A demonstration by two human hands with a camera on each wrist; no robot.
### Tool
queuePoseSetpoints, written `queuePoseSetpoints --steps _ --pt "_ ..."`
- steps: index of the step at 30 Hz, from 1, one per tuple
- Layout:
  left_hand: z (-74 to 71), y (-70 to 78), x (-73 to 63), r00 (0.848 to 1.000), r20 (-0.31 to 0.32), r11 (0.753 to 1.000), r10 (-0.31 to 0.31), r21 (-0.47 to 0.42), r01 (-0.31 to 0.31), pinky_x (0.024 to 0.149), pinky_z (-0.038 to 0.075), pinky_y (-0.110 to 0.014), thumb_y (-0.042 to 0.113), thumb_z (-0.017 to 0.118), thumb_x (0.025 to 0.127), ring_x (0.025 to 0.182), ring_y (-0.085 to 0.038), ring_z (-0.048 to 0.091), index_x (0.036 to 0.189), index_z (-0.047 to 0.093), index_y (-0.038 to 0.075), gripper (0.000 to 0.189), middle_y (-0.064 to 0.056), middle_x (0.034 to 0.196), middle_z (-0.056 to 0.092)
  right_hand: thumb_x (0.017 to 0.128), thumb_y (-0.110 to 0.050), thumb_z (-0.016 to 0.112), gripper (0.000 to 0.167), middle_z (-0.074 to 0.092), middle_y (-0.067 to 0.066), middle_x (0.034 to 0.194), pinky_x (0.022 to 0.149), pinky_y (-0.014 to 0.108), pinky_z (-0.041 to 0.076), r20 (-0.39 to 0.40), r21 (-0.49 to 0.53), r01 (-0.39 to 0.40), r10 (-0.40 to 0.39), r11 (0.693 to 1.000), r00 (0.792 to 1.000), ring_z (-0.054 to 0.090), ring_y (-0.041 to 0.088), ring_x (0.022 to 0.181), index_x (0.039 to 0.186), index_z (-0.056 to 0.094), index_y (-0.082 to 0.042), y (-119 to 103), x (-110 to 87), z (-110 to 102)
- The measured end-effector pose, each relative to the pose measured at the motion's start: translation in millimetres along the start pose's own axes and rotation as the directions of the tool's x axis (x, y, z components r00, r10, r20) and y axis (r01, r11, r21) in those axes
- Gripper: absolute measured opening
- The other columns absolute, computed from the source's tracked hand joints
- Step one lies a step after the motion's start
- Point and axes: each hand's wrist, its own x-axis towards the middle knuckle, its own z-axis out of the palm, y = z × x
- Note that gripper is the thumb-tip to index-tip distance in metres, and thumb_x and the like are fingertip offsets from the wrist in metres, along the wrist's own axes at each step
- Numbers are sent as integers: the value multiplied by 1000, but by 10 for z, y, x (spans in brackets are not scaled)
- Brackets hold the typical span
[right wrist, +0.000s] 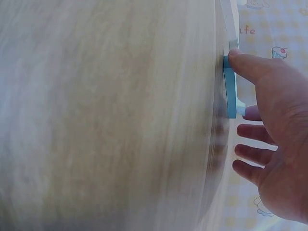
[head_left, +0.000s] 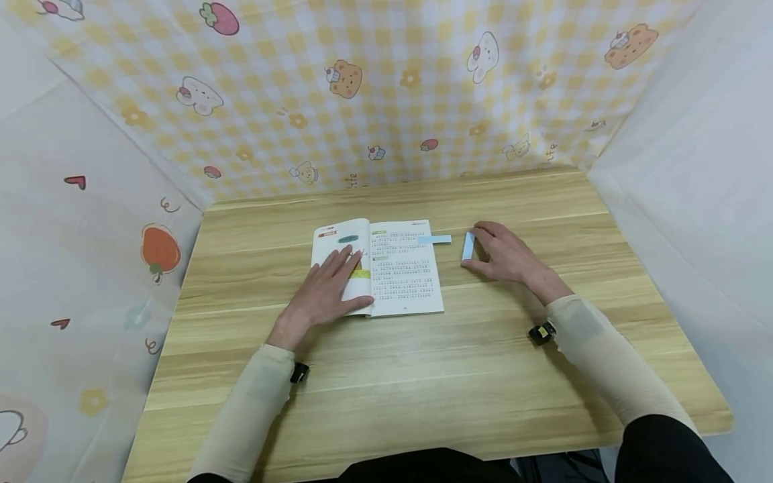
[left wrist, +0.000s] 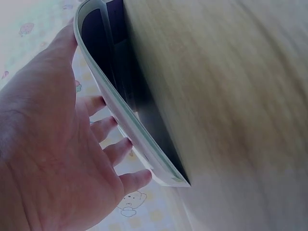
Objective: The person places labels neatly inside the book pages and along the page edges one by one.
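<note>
An open book (head_left: 406, 288) with printed text lies on the table. My left hand (head_left: 326, 288) presses its left page with the fingers spread and the thumb near the spine. Seen from the left wrist, the fingertips rest on the page (left wrist: 137, 127) and the book's near edge bows up off the table. A light blue sticky note strip (head_left: 435, 239) overlaps the right page and juts past its edge. Just right of it, my right hand (head_left: 501, 253) holds a small pad of blue sticky notes (head_left: 468, 246) by its two ends, between thumb and index finger; the pad (right wrist: 230, 91) stands on its edge in the right wrist view.
The wooden table (head_left: 386, 389) reaches from the person's body to a yellow checked curtain (head_left: 386, 100) at the back. White patterned cloth (head_left: 90, 255) hangs on the left, and plain white cloth (head_left: 694, 168) on the right.
</note>
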Motion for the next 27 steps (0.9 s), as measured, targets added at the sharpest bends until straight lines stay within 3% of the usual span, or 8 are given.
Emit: queuePoseSetpoints --steps 6,12,22,27 --pt "8 -15 6 1000 -14 1000 14 13 -14 143 11 -72 81 61 103 181 -38 5 184 13 26 109 -3 194 3 93 -42 94 82 60 32 159 127 65 48 -66 30 27 -25 999 998 57 51 150 150 65 9 -4 11 -1" --pt "11 -21 9 1000 -18 1000 20 12 -20 143 11 -72 80 62 103 180 -38 6 184 14 25 109 -3 194 3 95 -30 94 61 70 30 145 122 63 53 -127 100 65 -52 993 991 64 50 140 136 73 10 -25 45 5" --pt "39 -27 22 1000 -19 1000 16 7 -16 143 14 -72 80 61 103 181 -37 6 184 14 26 108 -3 194 3 105 -10 79 25 80 27 122 98 59 64 -87 214 -17 36 977 996 76 43 112 122 77 9 -44 104 -5" --pt "42 -34 26 1000 -25 1000 16 -2 -16 142 15 -72 80 62 103 181 -37 7 184 15 26 108 -3 194 4 105 -6 79 16 82 25 116 93 57 67 -111 228 -1 27 974 993 79 40 104 115 80 7 -45 118 -9"
